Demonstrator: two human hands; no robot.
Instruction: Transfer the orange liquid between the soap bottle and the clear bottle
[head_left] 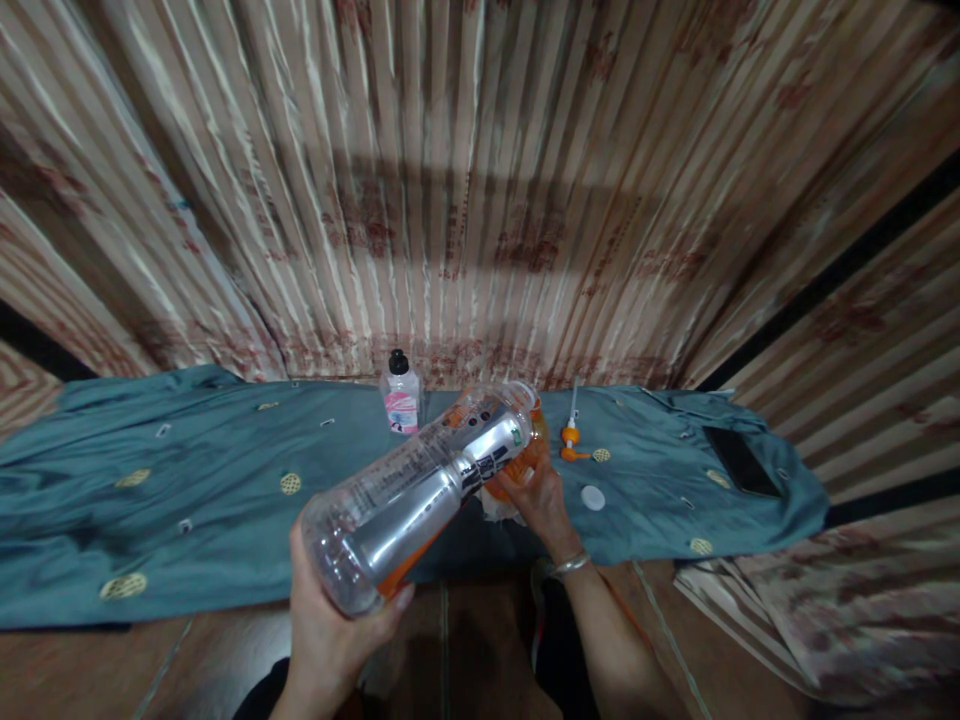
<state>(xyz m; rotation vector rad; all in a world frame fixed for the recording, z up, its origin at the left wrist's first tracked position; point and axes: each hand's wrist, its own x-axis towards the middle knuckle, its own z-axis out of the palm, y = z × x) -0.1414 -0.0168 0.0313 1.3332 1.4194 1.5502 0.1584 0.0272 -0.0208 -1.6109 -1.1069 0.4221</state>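
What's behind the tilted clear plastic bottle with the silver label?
Behind the neck of the clear bottle: part of a translucent orange bottle, held in the right hand, and crumpled white material below. The rest of the orange bottle is covered; its opening can't be made out.

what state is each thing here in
Blue-green patterned cloth: spread, wrinkled
Clear plastic bottle with silver label: tilted, held in left hand
Translucent orange bottle: held in right hand, partly hidden
Clear bottle with pink label: upright, black cap on
Orange-and-white plastic pump: detached, lying on cloth
Round white plastic cap: lying flat
Black rectangular phone: screen dark
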